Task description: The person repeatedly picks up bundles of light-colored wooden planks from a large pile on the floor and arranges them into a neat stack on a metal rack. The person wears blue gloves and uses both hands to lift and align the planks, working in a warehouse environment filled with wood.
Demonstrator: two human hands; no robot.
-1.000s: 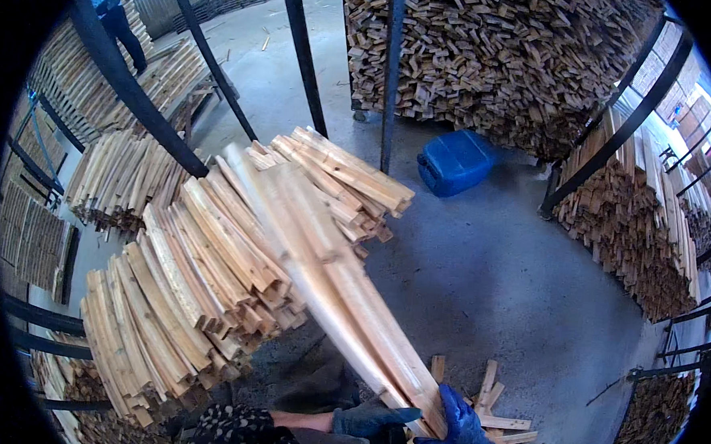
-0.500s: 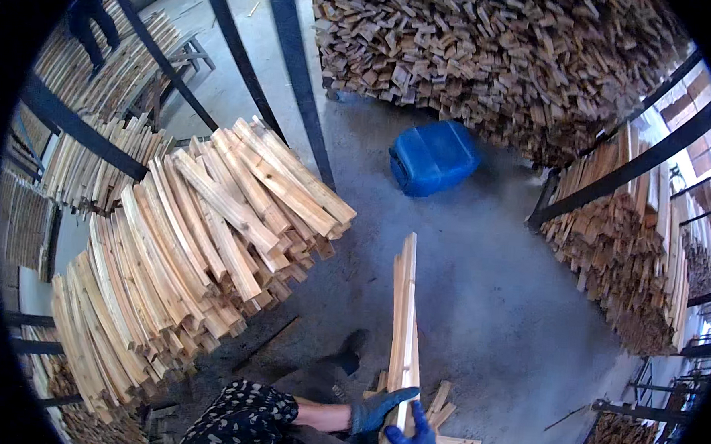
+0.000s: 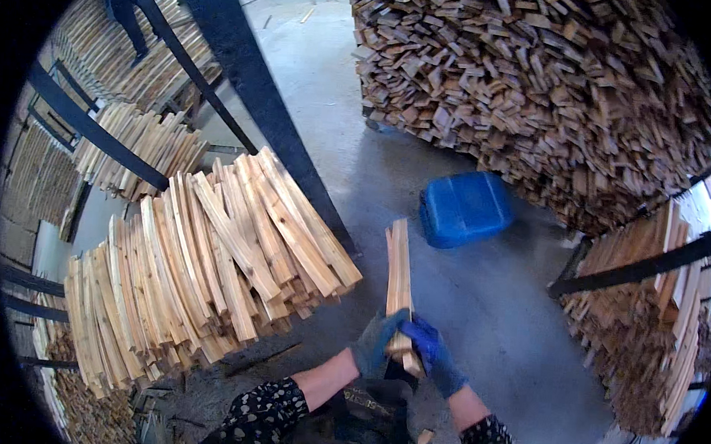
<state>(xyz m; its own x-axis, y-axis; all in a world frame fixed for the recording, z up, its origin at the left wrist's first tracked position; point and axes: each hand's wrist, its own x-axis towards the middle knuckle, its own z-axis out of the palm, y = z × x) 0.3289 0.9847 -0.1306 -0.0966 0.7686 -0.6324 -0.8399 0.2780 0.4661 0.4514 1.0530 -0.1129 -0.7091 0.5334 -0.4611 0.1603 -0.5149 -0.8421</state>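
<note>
A few pale wooden slats (image 3: pixel 400 264) stand out ahead of me, gripped near their lower ends. My left hand (image 3: pixel 376 345), in a grey-teal glove, is closed round their left side. On the right side my right hand (image 3: pixel 437 356), in a blue glove, is closed on the same slats, its fingers lapping over them next to the left hand. The short lower ends of the slats poke out beneath both hands. To the left lies a broad stack of similar slats (image 3: pixel 209 254), apart from my hands. Small wood pieces (image 3: pixel 424 441) show low down beside my apron.
A blue plastic jerrycan (image 3: pixel 466 210) lies on the concrete floor beyond the slats. Behind it rises a large wood pile (image 3: pixel 531 94). Another stack (image 3: pixel 631 325) stands at right. A dark metal post (image 3: pixel 258 80) crosses the left; a person's legs (image 3: pixel 126 19) show far left.
The slats have come up, away from the loose pieces on the floor. My right hand, spread beside their lower ends before, has closed on them. The whole view has shifted.
</note>
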